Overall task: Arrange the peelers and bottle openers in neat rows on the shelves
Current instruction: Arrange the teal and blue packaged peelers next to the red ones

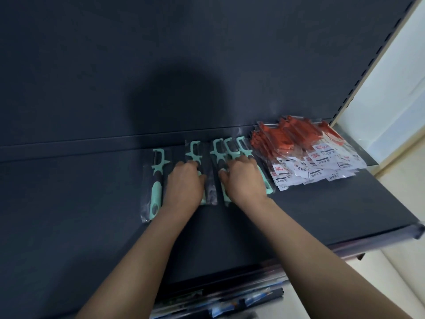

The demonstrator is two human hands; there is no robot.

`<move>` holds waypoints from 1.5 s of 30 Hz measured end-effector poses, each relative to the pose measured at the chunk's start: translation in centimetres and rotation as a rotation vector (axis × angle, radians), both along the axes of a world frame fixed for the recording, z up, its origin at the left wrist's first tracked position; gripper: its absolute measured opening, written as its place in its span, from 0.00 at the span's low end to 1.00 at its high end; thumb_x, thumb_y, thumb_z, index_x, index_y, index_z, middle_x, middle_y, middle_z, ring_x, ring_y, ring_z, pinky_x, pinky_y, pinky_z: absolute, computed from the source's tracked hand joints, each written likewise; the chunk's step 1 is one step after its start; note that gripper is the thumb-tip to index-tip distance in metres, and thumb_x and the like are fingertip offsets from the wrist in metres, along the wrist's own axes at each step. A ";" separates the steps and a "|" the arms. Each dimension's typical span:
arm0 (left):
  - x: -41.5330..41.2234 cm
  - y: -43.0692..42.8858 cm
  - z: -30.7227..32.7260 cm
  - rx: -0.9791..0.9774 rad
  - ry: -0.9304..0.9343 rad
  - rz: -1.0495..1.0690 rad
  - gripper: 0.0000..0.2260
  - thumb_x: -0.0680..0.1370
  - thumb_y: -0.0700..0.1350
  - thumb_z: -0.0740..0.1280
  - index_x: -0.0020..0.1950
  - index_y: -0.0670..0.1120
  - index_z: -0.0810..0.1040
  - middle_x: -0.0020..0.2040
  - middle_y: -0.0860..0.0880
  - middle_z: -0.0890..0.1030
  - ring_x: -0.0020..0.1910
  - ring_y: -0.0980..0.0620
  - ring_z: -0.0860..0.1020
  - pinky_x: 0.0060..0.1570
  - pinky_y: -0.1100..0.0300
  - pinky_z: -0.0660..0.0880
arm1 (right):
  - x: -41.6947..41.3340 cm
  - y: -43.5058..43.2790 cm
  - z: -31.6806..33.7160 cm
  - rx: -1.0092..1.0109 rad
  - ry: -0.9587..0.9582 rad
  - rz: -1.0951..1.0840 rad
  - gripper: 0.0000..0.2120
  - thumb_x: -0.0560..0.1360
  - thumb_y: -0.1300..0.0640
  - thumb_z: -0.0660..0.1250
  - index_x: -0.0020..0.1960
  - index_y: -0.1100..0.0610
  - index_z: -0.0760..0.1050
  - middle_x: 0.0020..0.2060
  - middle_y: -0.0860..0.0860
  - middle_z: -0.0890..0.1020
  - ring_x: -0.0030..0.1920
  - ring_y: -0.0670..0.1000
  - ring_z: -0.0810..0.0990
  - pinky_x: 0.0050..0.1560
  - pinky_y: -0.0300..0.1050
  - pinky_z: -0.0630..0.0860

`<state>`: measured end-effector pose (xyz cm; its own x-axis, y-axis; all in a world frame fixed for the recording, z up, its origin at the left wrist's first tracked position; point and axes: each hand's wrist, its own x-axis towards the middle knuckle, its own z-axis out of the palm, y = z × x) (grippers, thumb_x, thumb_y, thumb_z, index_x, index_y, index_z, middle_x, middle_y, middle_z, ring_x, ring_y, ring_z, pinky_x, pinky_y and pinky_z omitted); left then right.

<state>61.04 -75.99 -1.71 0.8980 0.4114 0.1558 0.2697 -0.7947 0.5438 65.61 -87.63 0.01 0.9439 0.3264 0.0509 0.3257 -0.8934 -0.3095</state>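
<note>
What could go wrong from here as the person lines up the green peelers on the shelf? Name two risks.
1. The right hand rests on overlapping peelers right beside the loosely fanned red packets; sliding them sideways might knock that pile out of order.
2. The leftmost peeler lies apart and nearer the front of the shelf than the rest; if overlooked, the row would likely stay uneven.

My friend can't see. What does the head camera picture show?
A left hand and right hand rest on mint-green peelers lying side by side on a dark shelf. A pile of red packets sits to their right.
</note>
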 end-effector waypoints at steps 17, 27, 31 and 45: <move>0.1 -2.0 0.5 -0.046 0.035 0.060 0.15 0.77 0.44 0.65 0.64 0.44 0.76 0.53 0.40 0.75 0.51 0.42 0.76 0.49 0.56 0.69 | 1.3 -1.2 -1.2 -0.070 -0.101 0.214 0.16 0.79 0.51 0.56 0.62 0.58 0.73 0.59 0.56 0.75 0.61 0.57 0.68 0.62 0.49 0.65; -2.8 0.4 1.3 0.196 0.035 0.351 0.10 0.77 0.39 0.62 0.56 0.40 0.78 0.52 0.38 0.75 0.52 0.38 0.71 0.50 0.48 0.68 | 0.6 0.6 -0.5 0.081 -0.191 0.372 0.13 0.79 0.56 0.57 0.59 0.60 0.75 0.56 0.56 0.76 0.58 0.56 0.69 0.58 0.46 0.64; -4.2 2.2 1.5 0.187 0.183 0.423 0.12 0.76 0.45 0.65 0.57 0.41 0.77 0.54 0.39 0.73 0.54 0.38 0.70 0.52 0.48 0.68 | -0.9 3.3 -0.3 0.120 -0.091 0.492 0.13 0.79 0.55 0.58 0.57 0.61 0.76 0.54 0.57 0.77 0.57 0.56 0.71 0.55 0.43 0.65; -2.5 4.3 2.4 -0.348 0.072 0.143 0.04 0.70 0.41 0.67 0.42 0.42 0.78 0.38 0.46 0.81 0.36 0.50 0.78 0.31 0.59 0.72 | -1.0 3.0 -0.5 -0.029 -0.103 0.094 0.13 0.78 0.53 0.58 0.57 0.58 0.76 0.56 0.56 0.74 0.59 0.57 0.68 0.59 0.47 0.65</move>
